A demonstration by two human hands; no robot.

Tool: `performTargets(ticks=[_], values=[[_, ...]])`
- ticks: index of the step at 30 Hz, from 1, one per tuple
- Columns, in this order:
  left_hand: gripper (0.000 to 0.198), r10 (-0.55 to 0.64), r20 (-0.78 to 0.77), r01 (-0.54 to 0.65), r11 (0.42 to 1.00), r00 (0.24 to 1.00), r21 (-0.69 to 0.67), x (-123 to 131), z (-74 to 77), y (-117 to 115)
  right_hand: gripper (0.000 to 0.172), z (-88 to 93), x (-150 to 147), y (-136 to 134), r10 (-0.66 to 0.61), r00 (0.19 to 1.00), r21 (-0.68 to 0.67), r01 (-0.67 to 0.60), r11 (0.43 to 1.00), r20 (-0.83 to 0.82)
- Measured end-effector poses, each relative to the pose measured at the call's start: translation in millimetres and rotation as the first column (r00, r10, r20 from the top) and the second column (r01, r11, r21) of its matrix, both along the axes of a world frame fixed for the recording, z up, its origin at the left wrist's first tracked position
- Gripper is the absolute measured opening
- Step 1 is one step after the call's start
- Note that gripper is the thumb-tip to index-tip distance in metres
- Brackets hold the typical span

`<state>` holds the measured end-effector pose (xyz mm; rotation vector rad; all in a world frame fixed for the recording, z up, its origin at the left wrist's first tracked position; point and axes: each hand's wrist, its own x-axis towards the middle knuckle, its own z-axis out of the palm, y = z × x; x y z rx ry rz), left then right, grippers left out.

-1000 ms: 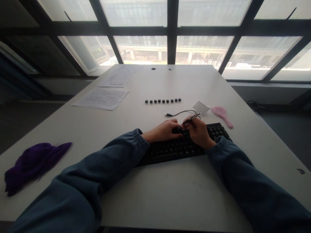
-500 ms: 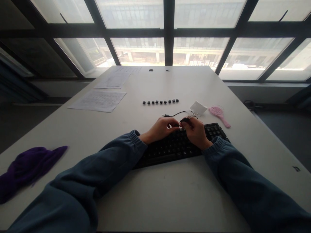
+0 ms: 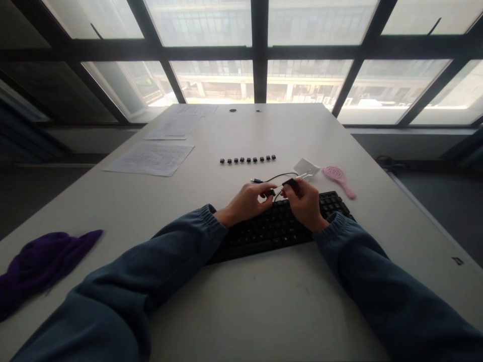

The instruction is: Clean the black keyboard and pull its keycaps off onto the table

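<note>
My left hand [image 3: 247, 202] pinches a small black keycap [image 3: 271, 192] between thumb and fingertips. Close beside it, my right hand [image 3: 305, 203] grips the black handle of a keycap puller [image 3: 290, 183], whose thin metal wires stick out at the far right and towards the left hand. Both hands are over a black keyboard [image 3: 264, 234], lying at a slight slant and partly hidden by the hands and sleeves. Beyond the hands, several black keycaps [image 3: 248, 160] sit in a row on the white table [image 3: 241, 296].
A black cable with a plug [image 3: 257, 180] lies just behind the hands. To the right are a white paper piece [image 3: 306, 166] and a pink hairbrush [image 3: 338, 178]. Printed sheets [image 3: 151, 158] lie at the left back, a purple cloth item [image 3: 45, 261] at the left edge.
The hands have drawn slightly apart. The keycap now shows in the left fingers, away from the puller, and the puller's wires are more visible. The view has shifted slightly.
</note>
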<state>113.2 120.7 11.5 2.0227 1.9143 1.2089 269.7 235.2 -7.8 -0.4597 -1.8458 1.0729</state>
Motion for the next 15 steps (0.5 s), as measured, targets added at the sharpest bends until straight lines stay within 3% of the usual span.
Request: performTargets(ticks=[2,7,11,15], values=[[0.037,-0.023,-0.036,0.023,1.0,0.999,-0.015,-1.2,0.4,-0.7,0.012,1.3,-0.7,0.7,0.013,1.0,-0.046,-0.014,0.999,-0.02],[0.021,-0.154,-0.135,0.151,0.988,0.979,-0.034,-3.2,-0.1,-0.2,0.017,2.5,-3.7,5.6,0.03,0.998,-0.201,-0.042,0.979,-0.063],[0.02,-0.069,-0.102,0.063,0.996,0.992,-0.065,-4.6,3.9,-0.5,0.019,2.5,-4.9,9.5,0.003,0.995,-0.257,-0.029,0.966,-0.101],[0.022,0.022,0.004,-0.021,0.998,1.0,-0.056,-22.7,22.9,2.2,0.018,3.1,-4.5,8.1,0.008,0.995,-0.249,-0.033,0.968,-0.102]])
